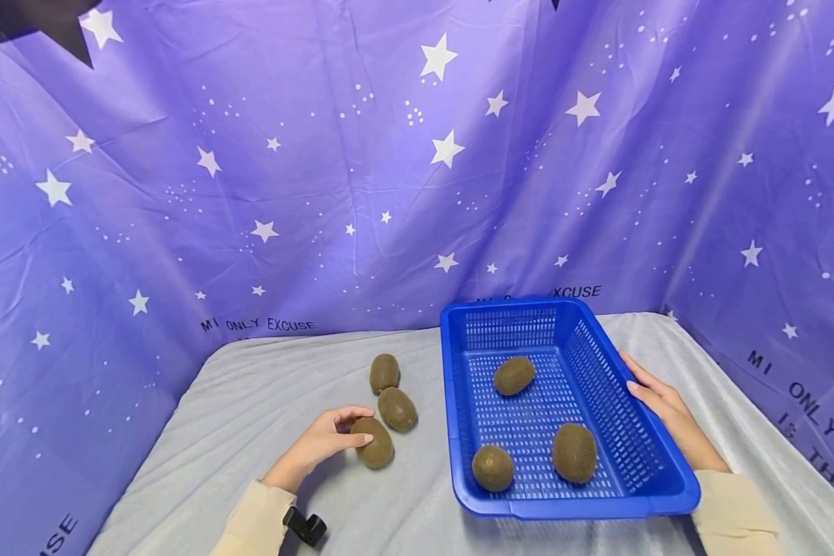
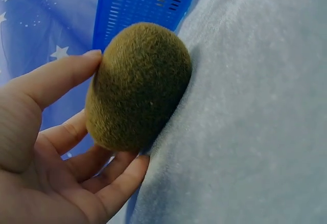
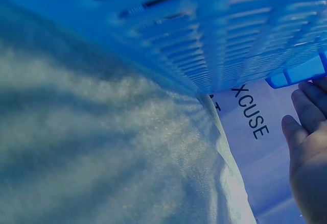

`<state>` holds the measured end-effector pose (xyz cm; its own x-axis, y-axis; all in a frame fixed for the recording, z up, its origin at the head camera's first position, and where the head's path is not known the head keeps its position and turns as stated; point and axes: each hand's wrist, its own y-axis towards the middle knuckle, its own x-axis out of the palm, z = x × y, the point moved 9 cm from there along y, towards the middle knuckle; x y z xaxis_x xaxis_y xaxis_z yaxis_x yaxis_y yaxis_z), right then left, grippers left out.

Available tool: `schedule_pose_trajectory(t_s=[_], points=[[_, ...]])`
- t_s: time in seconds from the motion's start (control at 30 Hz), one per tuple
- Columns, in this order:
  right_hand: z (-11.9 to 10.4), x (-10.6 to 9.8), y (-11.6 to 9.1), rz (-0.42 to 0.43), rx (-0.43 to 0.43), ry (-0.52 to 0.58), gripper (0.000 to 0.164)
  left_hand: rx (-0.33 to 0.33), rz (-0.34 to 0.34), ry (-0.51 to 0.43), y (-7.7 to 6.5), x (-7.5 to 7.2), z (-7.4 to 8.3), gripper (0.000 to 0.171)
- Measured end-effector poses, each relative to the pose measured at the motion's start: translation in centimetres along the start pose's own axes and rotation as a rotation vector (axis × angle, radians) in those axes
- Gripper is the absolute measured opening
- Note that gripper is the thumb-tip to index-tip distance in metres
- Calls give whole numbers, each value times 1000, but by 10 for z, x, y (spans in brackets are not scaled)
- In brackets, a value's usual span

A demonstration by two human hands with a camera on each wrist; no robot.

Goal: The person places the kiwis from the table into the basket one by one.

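Observation:
My left hand (image 1: 323, 442) holds a brown, fuzzy kiwi (image 1: 374, 443) between thumb and fingers, low over the cloth. In the left wrist view that kiwi (image 2: 139, 86) sits close against the white surface. Two more kiwis, one (image 1: 398, 409) right beside it and another (image 1: 385, 373) farther back, lie on the cloth. My right hand (image 1: 674, 417) rests against the right side of a blue plastic basket (image 1: 452, 401), its fingers fairly straight at the rim. Inside the basket are three kiwis: one (image 1: 514, 376) toward the back, one (image 1: 493, 468) front left and one (image 1: 574, 453) front right.
A pale grey-white cloth (image 1: 250, 401) covers the table. Purple curtains (image 1: 361, 154) with white stars and lettering hang behind it and on both sides. A black strap (image 1: 306, 527) shows at the left sleeve.

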<state>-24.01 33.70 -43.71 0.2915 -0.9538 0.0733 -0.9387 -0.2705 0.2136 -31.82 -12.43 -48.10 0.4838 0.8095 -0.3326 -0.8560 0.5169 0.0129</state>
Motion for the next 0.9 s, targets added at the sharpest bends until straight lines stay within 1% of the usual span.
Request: schedule_pose_trajectory(t_s=[0.13, 0.33, 0.5, 0.63, 0.73, 0.9], points=[[-1, 2, 0, -24, -10, 32, 52, -23, -32, -19, -1, 4, -4, 50], [-1, 4, 1, -50, -27, 80, 51, -18, -51, -11, -2, 7, -3, 52], [-2, 5, 1, -60, -31, 89, 51, -12, -71, -33, -2, 10, -2, 51], [-2, 5, 0, -46, -25, 66, 51, -16, -78, -58, -2, 12, -2, 50], [-2, 3, 0, -27, -18, 40, 52, -15, -80, -60, -2, 11, -1, 49], [-2, 2, 0, -17, -19, 24, 52, 1, -75, -43, -2, 10, 7, 49]])
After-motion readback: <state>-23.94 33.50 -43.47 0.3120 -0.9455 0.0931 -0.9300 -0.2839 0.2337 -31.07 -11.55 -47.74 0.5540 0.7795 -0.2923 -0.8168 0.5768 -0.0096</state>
